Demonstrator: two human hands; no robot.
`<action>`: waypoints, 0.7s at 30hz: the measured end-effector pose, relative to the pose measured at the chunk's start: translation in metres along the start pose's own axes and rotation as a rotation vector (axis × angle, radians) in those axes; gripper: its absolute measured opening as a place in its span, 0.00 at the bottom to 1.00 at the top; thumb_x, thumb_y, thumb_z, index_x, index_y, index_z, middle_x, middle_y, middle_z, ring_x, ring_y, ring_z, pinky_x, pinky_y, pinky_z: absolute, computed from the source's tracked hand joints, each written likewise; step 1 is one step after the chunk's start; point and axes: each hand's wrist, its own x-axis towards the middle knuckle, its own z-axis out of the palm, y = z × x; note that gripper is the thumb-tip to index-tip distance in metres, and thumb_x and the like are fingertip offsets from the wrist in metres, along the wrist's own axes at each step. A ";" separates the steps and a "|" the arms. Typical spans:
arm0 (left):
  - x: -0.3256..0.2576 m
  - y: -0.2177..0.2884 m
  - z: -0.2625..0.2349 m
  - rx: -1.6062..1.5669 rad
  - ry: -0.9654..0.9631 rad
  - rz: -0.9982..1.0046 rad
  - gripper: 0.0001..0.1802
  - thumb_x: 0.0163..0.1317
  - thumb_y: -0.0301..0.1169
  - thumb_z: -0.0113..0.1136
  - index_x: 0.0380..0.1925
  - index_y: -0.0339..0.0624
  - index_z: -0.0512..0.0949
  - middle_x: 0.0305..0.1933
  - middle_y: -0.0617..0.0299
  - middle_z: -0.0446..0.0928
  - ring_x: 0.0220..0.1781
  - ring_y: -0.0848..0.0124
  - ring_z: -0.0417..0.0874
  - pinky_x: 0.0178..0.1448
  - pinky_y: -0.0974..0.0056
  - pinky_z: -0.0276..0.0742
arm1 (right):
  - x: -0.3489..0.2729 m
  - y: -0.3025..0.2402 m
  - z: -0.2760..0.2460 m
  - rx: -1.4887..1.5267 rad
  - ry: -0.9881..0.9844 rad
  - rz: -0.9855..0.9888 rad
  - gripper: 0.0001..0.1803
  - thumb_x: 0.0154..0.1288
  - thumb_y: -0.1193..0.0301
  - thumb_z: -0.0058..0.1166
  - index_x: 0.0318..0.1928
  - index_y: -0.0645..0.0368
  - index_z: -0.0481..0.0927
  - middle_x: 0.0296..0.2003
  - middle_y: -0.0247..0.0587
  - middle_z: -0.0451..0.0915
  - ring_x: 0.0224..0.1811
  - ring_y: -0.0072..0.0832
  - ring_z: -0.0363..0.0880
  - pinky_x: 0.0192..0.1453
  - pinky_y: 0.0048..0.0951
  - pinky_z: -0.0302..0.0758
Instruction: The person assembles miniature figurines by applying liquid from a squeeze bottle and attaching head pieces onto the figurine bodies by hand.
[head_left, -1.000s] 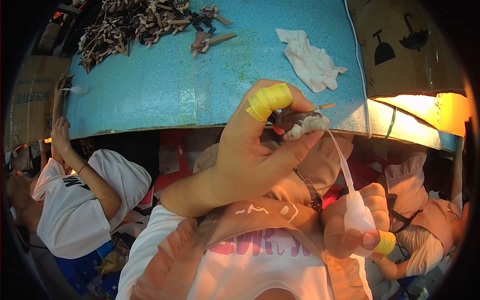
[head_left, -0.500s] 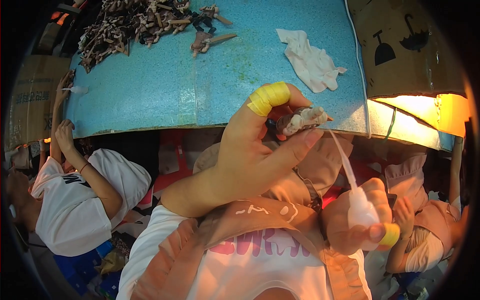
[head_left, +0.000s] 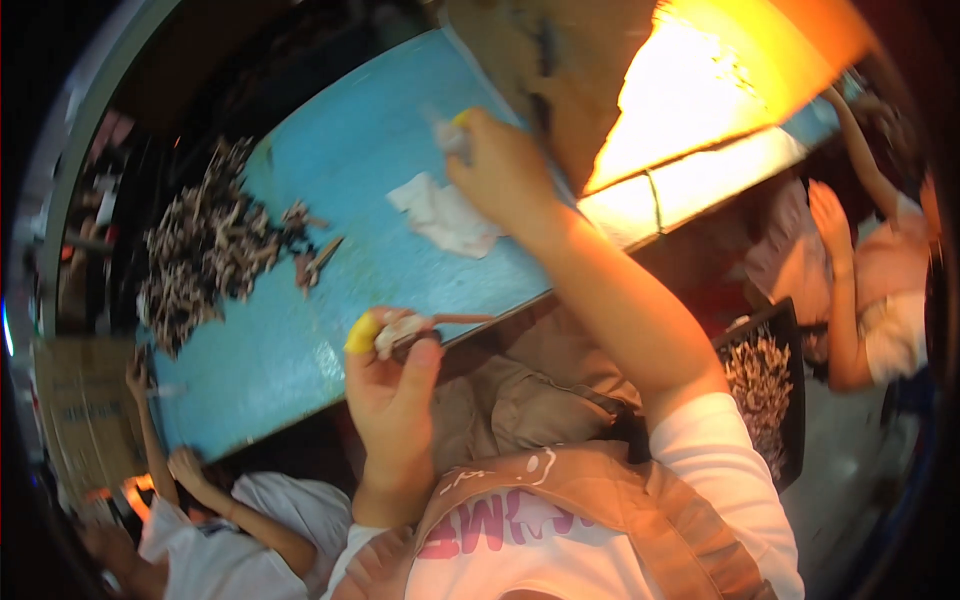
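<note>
In my left hand (head_left: 388,405), a small pale-and-brown figurine (head_left: 408,338) is pinched between thumb and fingers, with yellow tape round one finger. A thin reddish-brown blade-like piece (head_left: 465,318) sticks out from it to the right. My right arm stretches across the blue table, and my right hand (head_left: 508,178) holds a whitish translucent squeeze bottle (head_left: 448,135), blurred by motion. Just below that hand lies a crumpled white cloth (head_left: 440,215). Whether the bottle touches the table, I cannot tell.
A heap of figurines (head_left: 205,250) covers the left of the blue table (head_left: 345,130), with a few loose ones (head_left: 315,262) beside it. Brightly lit cardboard (head_left: 700,100) stands to the right. A dark bin (head_left: 770,390) of small pieces sits lower right. People work on both sides.
My right hand has moved from beside my body to far over the table with the squeeze bottle. The view has turned. My left hand still holds the figurine, whose thin blade-like piece now shows.
</note>
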 end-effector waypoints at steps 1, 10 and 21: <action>0.000 0.003 0.001 -0.018 -0.008 -0.041 0.21 0.54 0.19 0.56 0.48 0.39 0.65 0.41 0.60 0.71 0.40 0.75 0.73 0.42 0.72 0.72 | 0.001 0.004 0.003 -0.019 0.043 0.026 0.12 0.48 0.74 0.55 0.37 0.61 0.74 0.30 0.50 0.77 0.33 0.42 0.76 0.38 0.38 0.72; 0.015 0.005 0.003 0.008 -0.040 -0.005 0.18 0.55 0.24 0.58 0.46 0.38 0.67 0.37 0.60 0.71 0.30 0.74 0.72 0.30 0.73 0.69 | -0.047 0.006 -0.048 0.054 0.510 -0.569 0.11 0.47 0.79 0.51 0.35 0.60 0.73 0.32 0.43 0.74 0.32 0.38 0.73 0.38 0.35 0.69; 0.002 0.012 0.003 -0.036 -0.138 -0.159 0.16 0.59 0.24 0.51 0.48 0.32 0.67 0.42 0.55 0.73 0.33 0.70 0.77 0.33 0.71 0.71 | 0.050 0.131 -0.088 -0.552 -0.038 0.239 0.15 0.54 0.65 0.45 0.40 0.60 0.76 0.34 0.50 0.78 0.37 0.38 0.77 0.40 0.35 0.72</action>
